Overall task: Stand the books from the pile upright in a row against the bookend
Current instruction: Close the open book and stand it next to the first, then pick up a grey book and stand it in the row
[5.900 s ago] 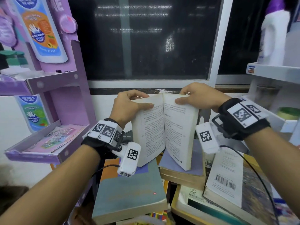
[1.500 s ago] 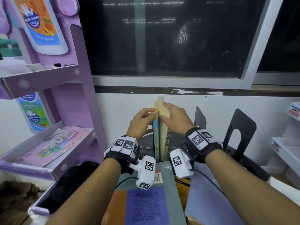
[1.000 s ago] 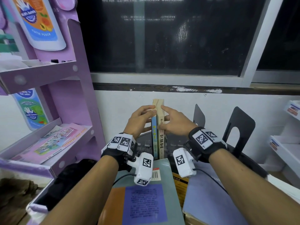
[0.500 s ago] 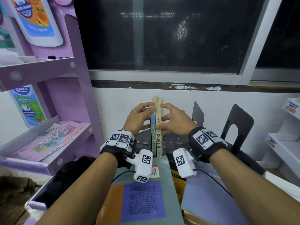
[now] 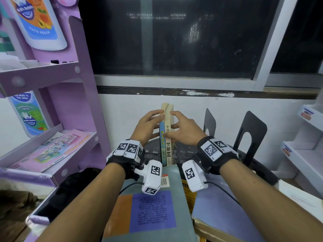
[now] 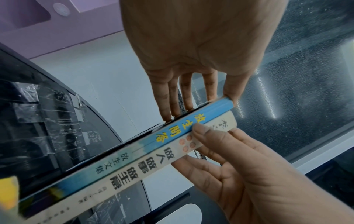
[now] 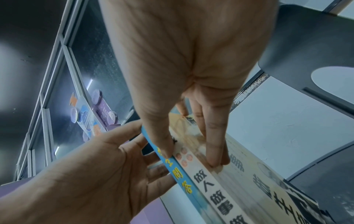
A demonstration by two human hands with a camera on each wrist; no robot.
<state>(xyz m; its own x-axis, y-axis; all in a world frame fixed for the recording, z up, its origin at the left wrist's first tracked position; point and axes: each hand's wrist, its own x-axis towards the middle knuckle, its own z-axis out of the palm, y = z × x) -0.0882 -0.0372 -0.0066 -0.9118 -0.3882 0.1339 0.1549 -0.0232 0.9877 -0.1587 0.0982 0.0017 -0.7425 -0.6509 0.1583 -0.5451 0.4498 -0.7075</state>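
Books stand upright as a pair: a blue-spined book (image 5: 162, 145) and a cream-spined book (image 5: 168, 137) touching it on the right, spines toward the person. The left hand (image 5: 146, 127) lies flat against the blue book's outer cover, fingers straight; the right hand (image 5: 183, 131) presses the cream cover with straight fingers while its thumb (image 6: 201, 133) rests across the spines. Neither hand curls round anything. Two black bookends (image 5: 250, 137) stand to the right of the pair, the nearer one (image 5: 208, 123) apart from the cream book, so the row seems not yet backed. To finish this step well, I would keep equal pressure from both sides, slide the pair right until the cream cover meets the nearer bookend, square the spines with the thumb, and let go gently. The pile (image 5: 150, 206) lies flat in front of the pair, with a lavender book (image 5: 218, 212) beside it.
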